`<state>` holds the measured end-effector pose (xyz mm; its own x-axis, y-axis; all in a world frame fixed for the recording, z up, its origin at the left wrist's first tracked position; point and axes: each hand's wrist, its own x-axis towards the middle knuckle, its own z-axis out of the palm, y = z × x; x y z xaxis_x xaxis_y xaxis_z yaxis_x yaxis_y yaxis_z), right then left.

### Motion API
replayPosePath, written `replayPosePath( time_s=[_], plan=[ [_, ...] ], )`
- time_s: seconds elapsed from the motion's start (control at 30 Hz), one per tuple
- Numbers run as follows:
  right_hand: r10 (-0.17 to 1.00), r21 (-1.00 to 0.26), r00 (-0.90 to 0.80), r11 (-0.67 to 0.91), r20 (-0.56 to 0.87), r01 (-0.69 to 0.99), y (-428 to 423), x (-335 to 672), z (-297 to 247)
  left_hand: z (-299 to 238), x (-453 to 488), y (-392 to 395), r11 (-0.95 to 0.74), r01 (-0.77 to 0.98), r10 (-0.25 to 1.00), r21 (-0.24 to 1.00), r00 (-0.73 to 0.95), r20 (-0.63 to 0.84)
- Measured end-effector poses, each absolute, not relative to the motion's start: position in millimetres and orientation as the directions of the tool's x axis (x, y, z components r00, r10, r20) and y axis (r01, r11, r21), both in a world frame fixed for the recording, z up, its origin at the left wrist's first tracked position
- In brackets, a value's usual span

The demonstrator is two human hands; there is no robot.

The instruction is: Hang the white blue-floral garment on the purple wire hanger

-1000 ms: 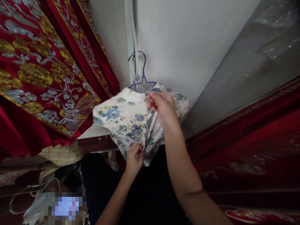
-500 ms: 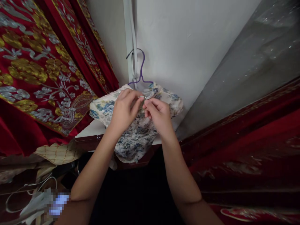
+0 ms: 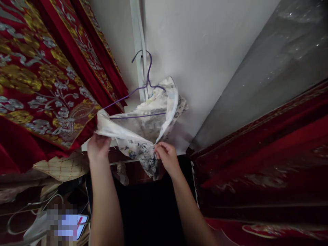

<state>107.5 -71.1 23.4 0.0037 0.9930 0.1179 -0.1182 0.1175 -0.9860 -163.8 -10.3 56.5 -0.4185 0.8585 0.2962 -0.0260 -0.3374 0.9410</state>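
Observation:
A small white garment with blue flowers (image 3: pixel 143 130) hangs on a purple wire hanger (image 3: pixel 143 90), hooked by a white strip on the wall. My left hand (image 3: pixel 98 147) is closed on the garment's lower left edge and holds it out to the left. My right hand (image 3: pixel 166 158) pinches the lower right edge, below the hanger. Between them the hem is spread open, so the pale inside and the hanger's bottom wire show.
Red cloth with gold and silver embroidery (image 3: pixel 43 78) hangs at the left, more dark red cloth (image 3: pixel 269 164) at the right. A grey sheet (image 3: pixel 269 68) leans against the white wall (image 3: pixel 200 44). Cream quilted fabric (image 3: pixel 64 167) and a white cable (image 3: pixel 30 212) lie lower left.
Both hands were pinching together near the garment's neck at the hanger. They have dropped to the hem and moved apart, pulling the bottom open and tilting the hanger.

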Motion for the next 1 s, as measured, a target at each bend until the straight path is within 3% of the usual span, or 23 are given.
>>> replayPosePath(
  time_s=[0.03,0.13,0.2,0.33,0.4,0.47,0.53,0.63,0.73,0.87,0.93,1.0],
  plan=[
    [0.994,-0.983,0.032,0.106,0.102,-0.151,-72.7,108.1,23.5,37.9,-151.6,-16.0,-0.274,-0.188,0.854,0.943,-0.499,0.148],
    [0.996,-0.979,0.079,0.048,0.033,-0.199,-75.8,115.7,22.0,-3.6,-108.3,-33.0,-0.227,-0.294,0.847,0.929,-0.530,0.040],
    [1.000,-0.992,0.005,-0.009,-0.010,-0.122,-78.9,125.9,20.0,-11.6,-84.7,-42.2,-0.223,-0.300,0.864,0.928,-0.501,0.046],
    [0.908,-0.977,-0.376,-0.125,-0.182,0.171,-83.4,145.8,15.3,13.4,-58.0,-58.7,-0.277,-0.323,0.891,0.905,-0.439,0.116],
    [0.923,-0.975,-0.342,-0.117,-0.177,0.190,-81.5,147.4,13.1,31.6,-47.6,-69.5,-0.330,-0.379,0.910,0.865,-0.370,0.186],
    [0.974,-0.993,-0.204,-0.080,-0.097,0.091,-77.3,141.4,12.8,46.7,-35.9,-83.0,-0.358,-0.388,0.929,0.849,-0.235,0.284],
    [0.988,-0.994,-0.142,-0.066,-0.054,-0.082,-72.9,129.9,15.9,59.3,-24.9,-97.3,-0.385,-0.261,0.920,0.885,-0.034,0.391],
    [0.979,-0.931,-0.190,-0.133,-0.070,-0.340,-68.5,109.9,27.4,78.4,-18.9,-111.7,-0.516,0.050,0.833,0.855,0.262,0.487],
    [0.957,-0.884,-0.285,-0.186,-0.063,-0.430,-65.2,97.2,45.3,94.3,-32.1,-108.5,-0.552,0.210,0.820,0.807,0.315,0.479],
    [0.803,-0.964,-0.590,-0.216,-0.085,-0.154,-52.6,105.3,80.1,89.6,-63.4,-83.2,-0.464,0.233,0.859,0.855,0.353,0.370],
    [0.730,-0.993,-0.675,-0.115,-0.101,0.024,-39.3,118.9,100.3,77.3,-76.4,-71.7,-0.407,0.247,0.842,0.879,0.475,0.257],
    [0.742,-0.988,-0.669,0.072,-0.040,0.139,-20.8,133.5,117.0,65.4,-87.8,-65.4,-0.362,0.335,0.833,0.870,0.536,0.141]
  ],
)
